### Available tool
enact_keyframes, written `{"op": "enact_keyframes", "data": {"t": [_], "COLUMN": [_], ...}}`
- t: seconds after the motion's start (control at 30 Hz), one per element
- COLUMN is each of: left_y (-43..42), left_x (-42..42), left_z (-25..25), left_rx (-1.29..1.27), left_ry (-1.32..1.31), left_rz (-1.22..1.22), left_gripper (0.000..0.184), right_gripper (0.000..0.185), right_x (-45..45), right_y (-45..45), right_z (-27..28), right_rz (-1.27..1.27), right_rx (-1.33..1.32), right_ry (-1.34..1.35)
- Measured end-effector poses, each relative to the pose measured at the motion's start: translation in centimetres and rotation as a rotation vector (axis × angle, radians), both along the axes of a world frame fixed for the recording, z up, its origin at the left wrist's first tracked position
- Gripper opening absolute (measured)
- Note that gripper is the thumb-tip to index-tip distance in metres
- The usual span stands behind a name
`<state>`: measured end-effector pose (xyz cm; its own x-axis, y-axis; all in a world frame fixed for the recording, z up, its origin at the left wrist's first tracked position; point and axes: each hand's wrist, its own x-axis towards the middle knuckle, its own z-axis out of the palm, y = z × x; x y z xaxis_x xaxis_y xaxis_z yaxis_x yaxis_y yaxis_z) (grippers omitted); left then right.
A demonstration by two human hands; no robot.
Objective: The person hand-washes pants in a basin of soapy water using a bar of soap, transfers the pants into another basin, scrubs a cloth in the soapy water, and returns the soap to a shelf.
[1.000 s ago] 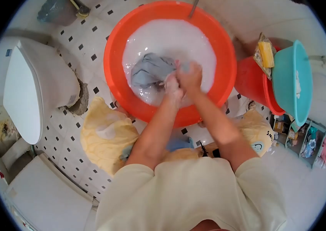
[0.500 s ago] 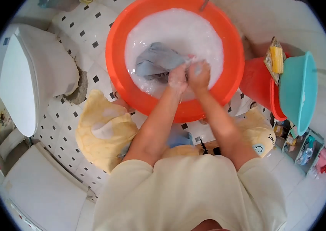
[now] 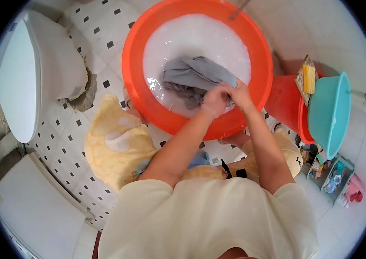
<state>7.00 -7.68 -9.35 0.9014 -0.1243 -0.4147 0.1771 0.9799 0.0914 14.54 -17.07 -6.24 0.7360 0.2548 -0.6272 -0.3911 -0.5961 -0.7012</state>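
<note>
A wet grey cloth (image 3: 191, 72), perhaps a garment, lies bunched in the white sudsy water (image 3: 200, 32) of a large orange basin (image 3: 133, 77). Its right end is drawn up toward the basin's near right side. My right hand (image 3: 241, 95) is closed on that end, thumb and fingers pinching the fabric. Close beside it, my left hand (image 3: 215, 101) is closed on the cloth's lower edge, slightly blurred, with its fingertips partly hidden. Darker folds of the cloth hang into the water left of my left hand.
Against the right wall stand a red bucket (image 3: 282, 101) and a turquoise basin (image 3: 330, 112), with a yellow bar in a wrapper (image 3: 308, 80) on top. A small shelf (image 3: 327, 177) holds several items. A white toilet (image 3: 49, 60) is at left. A metal pipe (image 3: 240, 9) reaches over the orange basin's rim.
My hands have moved right and slightly apart, drawing one end of the grey cloth with them. The cloth is now more stretched out toward the right. Before, both hands were pressed together over the suds.
</note>
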Motion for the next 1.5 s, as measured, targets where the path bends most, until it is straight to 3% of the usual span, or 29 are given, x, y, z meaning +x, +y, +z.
{"op": "enact_keyframes", "data": {"t": [0.03,0.1,0.17,0.23,0.33,0.37,0.43,0.47,0.5,0.53,0.63,0.67,0.73,0.77,0.8,0.83,0.9,0.93,0.97,1.03,1.07,1.17,1.23,1.37,1.4,1.5], "left_y": [1.1,3.5,5.2,6.0,3.8,2.4,-0.3,0.9,1.7,1.9,0.0,-0.1,2.5,3.8,4.7,4.5,4.0,3.3,2.8,2.1,1.0,2.1,2.5,2.0,0.8,1.4], "left_x": [0.1,0.5,1.0,1.4,2.0,2.1,1.1,1.6,1.5,0.9,1.0,1.3,2.1,2.3,2.4,2.3,1.5,1.5,1.3,1.4,2.2,2.1,2.0,1.0,1.8,1.1], "left_z": [-0.2,0.3,0.9,1.2,0.6,-0.7,-2.5,1.5,4.8,6.4,3.3,1.0,3.6,4.4,2.2,2.3,2.4,1.8,2.5,4.9,0.7,2.2,2.0,1.4,2.4,6.6], "left_rx": [-0.395,-0.338,-0.365,-0.471,-0.408,-0.362,-0.163,-0.048,0.069,0.055,0.015,-0.069,-0.001,0.031,-0.084,0.027,0.256,0.027,0.011,-0.024,0.015,0.099,0.112,0.143,0.383,0.900], "left_ry": [0.076,0.021,-0.034,-0.095,-0.004,0.025,-0.045,0.202,0.454,0.447,0.370,0.264,0.411,0.485,0.415,0.413,0.413,0.491,0.452,0.356,0.335,0.515,0.446,0.323,0.511,0.473], "left_rz": [0.132,0.150,0.103,-0.022,0.027,0.053,0.134,0.111,0.079,-0.001,0.191,0.240,0.120,0.057,-0.059,-0.026,0.039,0.071,0.085,0.122,0.130,0.094,0.055,-0.071,-0.119,-0.313], "left_gripper": [0.050,0.052,0.053,0.052,0.042,0.039,0.034,0.032,0.030,0.030,0.027,0.029,0.033,0.035,0.041,0.039,0.035,0.037,0.034,0.026,0.026,0.046,0.050,0.058,0.058,0.048], "right_gripper": [0.029,0.030,0.036,0.028,0.023,0.023,0.027,0.030,0.030,0.029,0.029,0.029,0.028,0.031,0.029,0.025,0.023,0.024,0.026,0.029,0.032,0.030,0.019,0.021,0.022,0.039], "right_x": [-0.9,-3.0,-5.0,-7.2,-10.2,-10.1,-6.8,-3.4,-0.4,1.2,1.9,0.9,-2.3,-3.6,-6.1,-8.2,-7.8,-5.6,-2.6,0.9,1.7,-0.3,-4.3,-2.8,-2.8,-0.2], "right_y": [-0.1,-0.2,0.8,1.9,2.7,2.2,2.9,4.0,3.7,2.9,3.2,3.5,5.0,4.1,4.8,4.9,5.4,5.5,5.4,4.5,3.9,3.7,4.3,2.8,2.3,0.2], "right_z": [1.0,4.4,8.0,10.3,9.5,5.3,1.4,1.6,0.1,-0.7,0.0,1.3,5.0,2.9,5.1,4.3,1.8,0.8,-0.1,-1.4,-2.0,-0.1,3.4,0.2,-0.1,1.6], "right_rz": [0.182,0.549,0.828,1.077,0.951,0.657,0.180,0.015,-0.065,-0.142,-0.303,-0.236,-0.098,0.044,0.243,0.364,0.140,0.050,-0.043,-0.139,-0.177,-0.075,0.295,0.026,-0.047,0.190], "right_rx": [-0.036,-0.107,0.080,0.203,0.151,0.067,-0.128,-0.221,-0.264,-0.313,-0.165,-0.086,0.074,0.135,0.183,0.207,-0.054,-0.178,-0.298,-0.151,-0.081,0.053,-0.042,-0.237,-0.278,-0.277], "right_ry": [-0.243,-0.730,-0.857,-0.794,-0.620,-0.848,-0.901,-0.758,-0.739,-0.715,-0.685,-0.742,-0.851,-0.877,-0.829,-0.871,-1.011,-0.896,-0.784,-0.501,-0.360,-0.537,-0.903,-0.592,-0.513,-0.405]}}
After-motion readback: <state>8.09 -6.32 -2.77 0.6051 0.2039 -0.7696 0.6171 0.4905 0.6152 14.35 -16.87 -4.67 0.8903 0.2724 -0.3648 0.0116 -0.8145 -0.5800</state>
